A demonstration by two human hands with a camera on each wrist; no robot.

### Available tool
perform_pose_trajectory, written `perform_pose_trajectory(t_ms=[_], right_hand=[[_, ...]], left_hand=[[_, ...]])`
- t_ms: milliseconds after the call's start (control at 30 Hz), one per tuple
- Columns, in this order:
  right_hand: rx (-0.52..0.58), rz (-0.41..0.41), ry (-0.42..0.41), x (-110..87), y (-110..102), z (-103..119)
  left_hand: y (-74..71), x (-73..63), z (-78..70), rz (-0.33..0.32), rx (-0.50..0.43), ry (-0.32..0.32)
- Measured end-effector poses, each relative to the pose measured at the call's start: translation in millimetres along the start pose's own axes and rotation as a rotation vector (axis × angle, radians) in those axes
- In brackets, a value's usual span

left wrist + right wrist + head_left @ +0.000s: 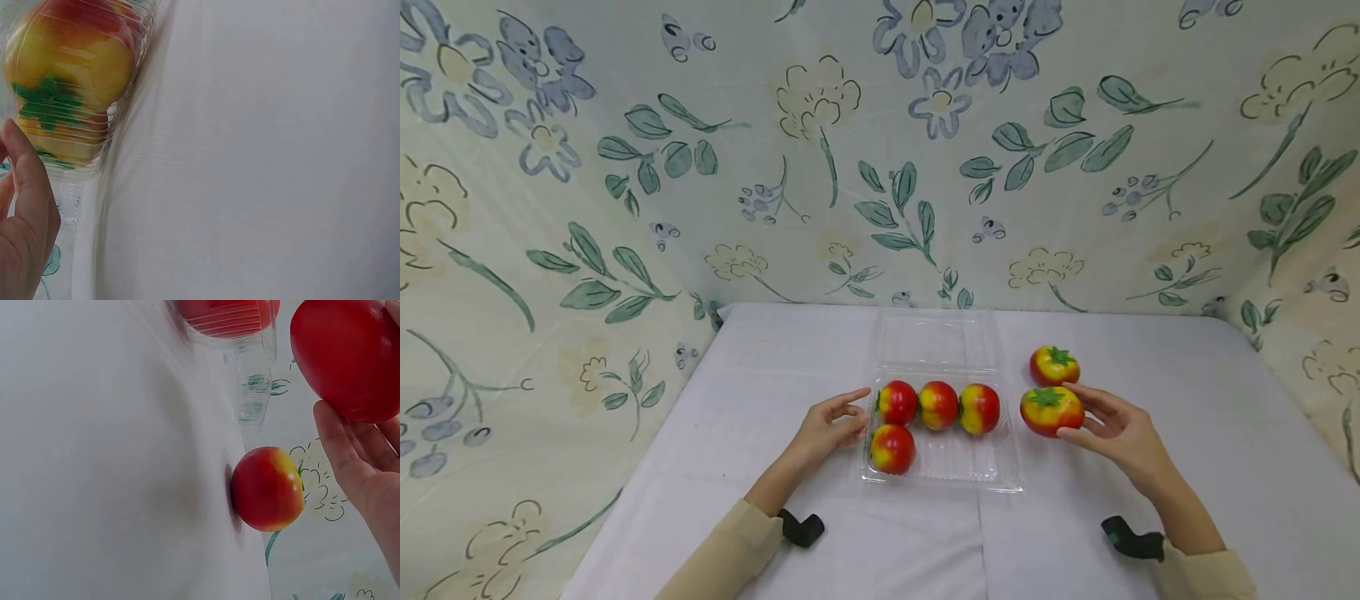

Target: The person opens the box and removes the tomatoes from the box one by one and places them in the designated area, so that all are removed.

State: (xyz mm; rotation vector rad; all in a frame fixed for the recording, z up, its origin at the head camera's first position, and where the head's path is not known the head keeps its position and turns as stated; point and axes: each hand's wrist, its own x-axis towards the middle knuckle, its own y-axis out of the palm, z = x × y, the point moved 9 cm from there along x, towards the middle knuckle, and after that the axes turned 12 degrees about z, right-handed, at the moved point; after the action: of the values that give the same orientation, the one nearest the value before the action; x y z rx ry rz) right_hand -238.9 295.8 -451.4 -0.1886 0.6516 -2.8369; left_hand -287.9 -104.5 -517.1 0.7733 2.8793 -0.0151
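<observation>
My right hand [1123, 433] grips a red-and-yellow tomato [1051, 412] with a green leafy top, thumb on the near side and fingers behind. In the right wrist view this tomato [347, 359] is held up off the white table. A clear plastic clamshell box [951, 467] lies with its lid back. Inside are three tomatoes [937, 406] in a far row and another tomato [892, 449] at the near left. At the box's left wall is my left hand [827, 429], its fingertips right at the rim, holding nothing.
A loose tomato [1054, 365] sits on the white-covered table [790, 350] just beyond my right hand. The box's transparent lid [936, 340] extends toward the back edge. A flower-patterned cloth [880, 167] hangs behind and at both sides.
</observation>
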Motion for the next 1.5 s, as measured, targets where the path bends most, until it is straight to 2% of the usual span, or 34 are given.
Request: perform_pose_trajectory(t_ms=[333,1067,1500], right_hand=[[0.006,-0.022,-0.025,-2.3,-10.8,-6.1],[-0.065,-0.093,0.061,-7.5,-39.2,-26.1],[-0.015,-0.128,0.048,-10.6,-55.8,-39.1]], left_hand=[[0.2,-0.7,-0.1,0.009,-0.005,0.007],[-0.8,-2.5,-1.3,-0.009,0.002,-0.002],[0.1,-2.0,-3.1,-0.005,-0.005,-0.004]])
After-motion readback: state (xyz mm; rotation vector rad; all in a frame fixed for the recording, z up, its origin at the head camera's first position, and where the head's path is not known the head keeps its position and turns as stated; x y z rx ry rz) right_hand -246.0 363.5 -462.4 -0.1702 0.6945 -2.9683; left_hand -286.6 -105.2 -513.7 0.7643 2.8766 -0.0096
